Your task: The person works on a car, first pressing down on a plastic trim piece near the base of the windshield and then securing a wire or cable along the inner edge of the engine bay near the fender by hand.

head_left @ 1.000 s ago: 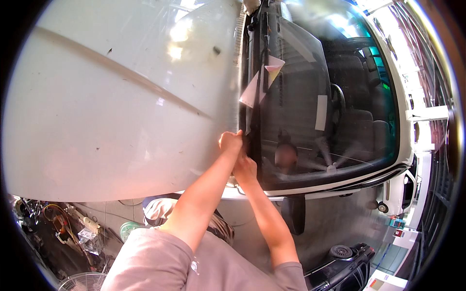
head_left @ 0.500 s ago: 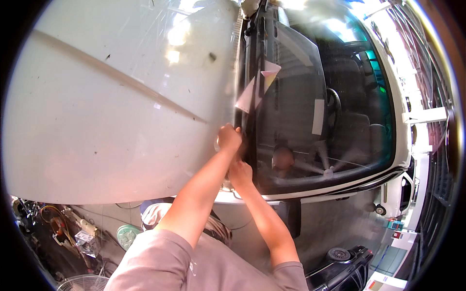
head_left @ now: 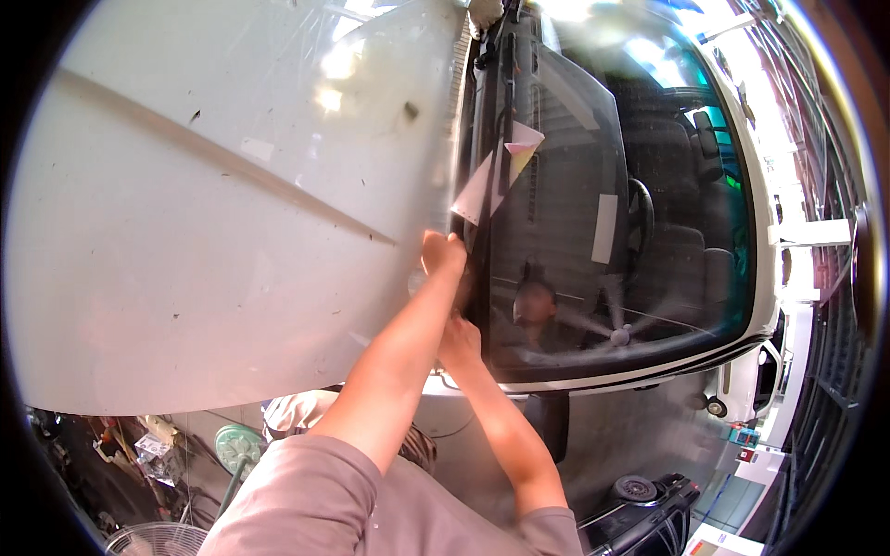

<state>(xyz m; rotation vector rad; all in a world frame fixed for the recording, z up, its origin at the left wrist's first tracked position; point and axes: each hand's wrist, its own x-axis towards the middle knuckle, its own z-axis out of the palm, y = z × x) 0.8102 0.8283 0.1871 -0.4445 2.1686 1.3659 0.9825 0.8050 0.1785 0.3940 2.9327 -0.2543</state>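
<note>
Left arm: it comes from the lower edge, nearly straight, and reaches forward and a little right, over the white hood.
Left hand: this hand is the farther one, at the hood's border with the dark strip; its fingers look curled, but I cannot tell if they grip something.
Right arm: bent at the elbow, the forearm slants forward and to the left.
Right hand: this hand is nearer to the body, just below the left forearm; its fingers are hidden, so their state I cannot tell.
Dark strip: it runs along the base of the windshield.
Folded paper: this paper lies beyond both hands.
</note>
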